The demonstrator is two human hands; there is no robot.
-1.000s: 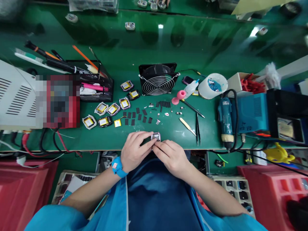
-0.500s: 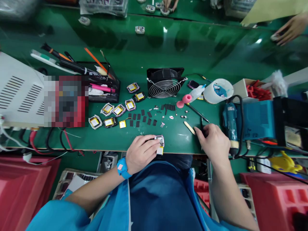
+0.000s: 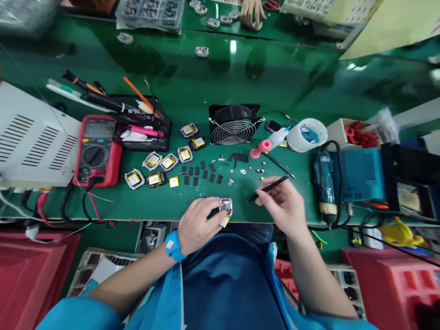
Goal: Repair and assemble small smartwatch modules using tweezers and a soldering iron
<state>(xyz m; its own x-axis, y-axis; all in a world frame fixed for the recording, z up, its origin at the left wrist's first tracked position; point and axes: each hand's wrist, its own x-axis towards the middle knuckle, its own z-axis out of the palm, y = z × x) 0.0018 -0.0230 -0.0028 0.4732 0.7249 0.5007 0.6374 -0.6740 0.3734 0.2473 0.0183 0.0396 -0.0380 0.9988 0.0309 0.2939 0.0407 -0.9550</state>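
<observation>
At the bench's near edge my left hand (image 3: 201, 220) holds an opened smartwatch case (image 3: 226, 206), its fingers closed over the left side. Circuit parts show inside the case, and a yellow-edged battery (image 3: 224, 222) hangs out toward me. To the right, my right hand (image 3: 283, 204) grips slim black tweezers (image 3: 275, 183) like a pen. Their tip points down and left toward the case, apart from it. Small black pads (image 3: 205, 174) lie in loose rows beyond my left hand, beside a loose battery (image 3: 174, 182). Several open watch cases (image 3: 169, 162) with batteries are grouped farther left.
A fan (image 3: 235, 123) stands behind the pads. A pink-capped bottle (image 3: 277, 136), a white tub (image 3: 307, 135) and a blue electric screwdriver (image 3: 326, 183) are on the right. A red multimeter (image 3: 96, 151) and a tool holder (image 3: 147, 142) stand left. Across the bench is a co-worker's hand (image 3: 252, 13).
My right hand has moved left, bringing the tweezers from near upright to a slant toward the watch case. A co-worker's hand at the upper right has left view. My left hand still holds the case.
</observation>
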